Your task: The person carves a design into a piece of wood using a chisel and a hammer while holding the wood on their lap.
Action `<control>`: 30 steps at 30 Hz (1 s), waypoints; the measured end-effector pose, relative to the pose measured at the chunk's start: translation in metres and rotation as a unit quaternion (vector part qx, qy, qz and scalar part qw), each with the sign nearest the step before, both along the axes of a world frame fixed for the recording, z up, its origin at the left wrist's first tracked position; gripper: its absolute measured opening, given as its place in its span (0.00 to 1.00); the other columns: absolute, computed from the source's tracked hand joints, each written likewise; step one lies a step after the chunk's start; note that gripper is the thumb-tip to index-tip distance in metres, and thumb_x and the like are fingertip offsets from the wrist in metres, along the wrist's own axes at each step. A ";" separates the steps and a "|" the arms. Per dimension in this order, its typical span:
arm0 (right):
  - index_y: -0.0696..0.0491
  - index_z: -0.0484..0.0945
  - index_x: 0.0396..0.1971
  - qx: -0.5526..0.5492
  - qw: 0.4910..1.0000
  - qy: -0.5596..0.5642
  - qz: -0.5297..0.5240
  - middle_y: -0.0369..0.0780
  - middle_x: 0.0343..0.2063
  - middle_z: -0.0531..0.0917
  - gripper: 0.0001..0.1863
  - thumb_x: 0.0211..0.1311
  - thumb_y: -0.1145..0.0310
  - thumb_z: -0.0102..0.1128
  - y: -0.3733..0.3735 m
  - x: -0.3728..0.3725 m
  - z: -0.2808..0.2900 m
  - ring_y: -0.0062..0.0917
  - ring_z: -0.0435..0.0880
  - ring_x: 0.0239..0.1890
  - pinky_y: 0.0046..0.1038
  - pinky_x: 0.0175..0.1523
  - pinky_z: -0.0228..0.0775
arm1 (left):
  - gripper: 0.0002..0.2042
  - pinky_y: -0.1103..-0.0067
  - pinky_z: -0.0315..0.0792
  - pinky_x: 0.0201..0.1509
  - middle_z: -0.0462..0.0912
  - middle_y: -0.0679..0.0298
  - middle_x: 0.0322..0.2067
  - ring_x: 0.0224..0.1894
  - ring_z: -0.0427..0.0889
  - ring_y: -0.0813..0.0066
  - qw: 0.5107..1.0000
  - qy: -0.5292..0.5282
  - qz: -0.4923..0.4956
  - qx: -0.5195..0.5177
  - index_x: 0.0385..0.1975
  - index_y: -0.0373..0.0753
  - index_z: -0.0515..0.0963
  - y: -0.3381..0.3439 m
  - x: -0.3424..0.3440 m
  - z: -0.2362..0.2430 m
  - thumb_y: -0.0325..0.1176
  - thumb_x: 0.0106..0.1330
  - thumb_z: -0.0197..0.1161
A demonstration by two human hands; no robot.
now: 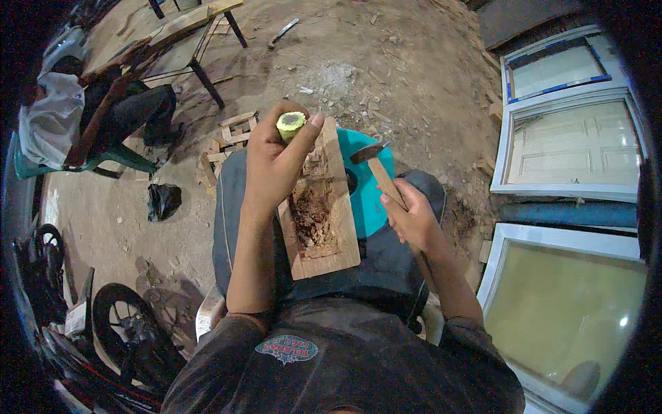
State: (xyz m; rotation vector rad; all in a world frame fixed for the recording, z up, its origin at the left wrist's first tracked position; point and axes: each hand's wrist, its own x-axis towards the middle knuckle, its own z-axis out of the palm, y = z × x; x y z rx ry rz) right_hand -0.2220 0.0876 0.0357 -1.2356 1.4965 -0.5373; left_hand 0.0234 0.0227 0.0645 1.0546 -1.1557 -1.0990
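Observation:
A wooden block (325,264) lies lengthwise across my lap, with a long rough hollow cut into its face. Dark wood chips (314,219) fill part of that hollow. My left hand (270,162) is closed around a chisel (291,122) with a yellow-green handle, held over the block's far end; its blade is hidden behind my hand. In my right hand (418,219) is a hammer (383,178), gripped by its wooden handle. The hammer's head is raised to the right of the block, apart from the chisel. Beneath the block shows a round teal thing (372,207).
At far left a person (83,124) sits on a green chair (131,157) by a wooden bench (186,24). A black plastic bag (164,201) and motorcycles (127,317) are to my left. White-framed panels (503,269) stand at right. Wood scraps (234,131) litter the ground ahead.

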 end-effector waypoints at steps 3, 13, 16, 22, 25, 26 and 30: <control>0.54 0.72 0.48 0.022 1.000 -0.012 0.001 0.32 0.18 0.73 0.16 0.65 0.61 0.57 0.000 -0.002 0.005 0.15 0.71 0.16 0.22 0.19 0.63 | 0.09 0.86 0.58 0.25 0.68 0.75 0.19 0.23 0.65 0.90 0.998 -0.046 0.007 -0.031 0.28 0.37 0.72 0.000 -0.002 -0.002 0.33 0.64 0.64; 0.55 0.71 0.43 -0.048 0.998 -0.043 0.000 0.34 0.18 0.72 0.11 0.59 0.72 0.52 0.002 -0.012 0.001 0.16 0.68 0.14 0.23 0.18 0.61 | 0.08 0.85 0.62 0.27 0.72 0.74 0.21 0.25 0.68 0.88 0.994 -0.066 -0.091 -0.014 0.27 0.38 0.75 -0.002 0.000 0.002 0.33 0.61 0.66; 0.55 0.72 0.38 -0.070 0.995 -0.066 0.006 0.32 0.16 0.70 0.08 0.58 0.72 0.51 0.010 -0.013 0.004 0.15 0.64 0.14 0.20 0.19 0.56 | 0.09 0.85 0.65 0.30 0.74 0.74 0.21 0.25 0.71 0.86 0.991 -0.081 -0.104 -0.015 0.27 0.39 0.75 -0.004 0.009 0.005 0.33 0.60 0.68; 0.54 0.72 0.33 -0.013 0.991 -0.130 -0.039 0.32 0.15 0.68 0.06 0.59 0.69 0.48 0.016 0.008 0.029 0.13 0.64 0.15 0.20 0.20 0.57 | 0.11 0.85 0.65 0.29 0.74 0.73 0.21 0.26 0.69 0.88 0.988 -0.059 -0.144 0.002 0.25 0.37 0.74 -0.007 0.012 -0.007 0.36 0.60 0.68; 0.54 0.72 0.34 -0.050 0.991 -0.125 -0.001 0.32 0.15 0.68 0.09 0.63 0.64 0.50 0.017 0.006 0.011 0.14 0.64 0.15 0.20 0.20 0.57 | 0.11 0.84 0.65 0.28 0.73 0.73 0.20 0.25 0.69 0.88 0.988 -0.044 -0.150 0.003 0.25 0.37 0.74 -0.007 0.007 -0.013 0.35 0.60 0.68; 0.55 0.72 0.35 -0.061 0.991 -0.122 0.005 0.32 0.15 0.68 0.09 0.63 0.65 0.49 0.019 0.007 0.011 0.14 0.63 0.14 0.19 0.19 0.56 | 0.10 0.85 0.65 0.27 0.73 0.74 0.20 0.25 0.69 0.89 0.987 -0.058 -0.148 0.003 0.25 0.37 0.75 -0.006 0.008 -0.015 0.34 0.60 0.68; 0.58 0.71 0.37 -0.148 0.988 -0.036 0.004 0.33 0.15 0.67 0.10 0.68 0.67 0.46 0.016 0.018 0.035 0.13 0.63 0.12 0.17 0.18 0.54 | 0.08 0.85 0.65 0.28 0.75 0.75 0.21 0.25 0.70 0.89 0.990 -0.057 -0.128 -0.032 0.25 0.36 0.77 -0.008 0.006 -0.017 0.32 0.60 0.67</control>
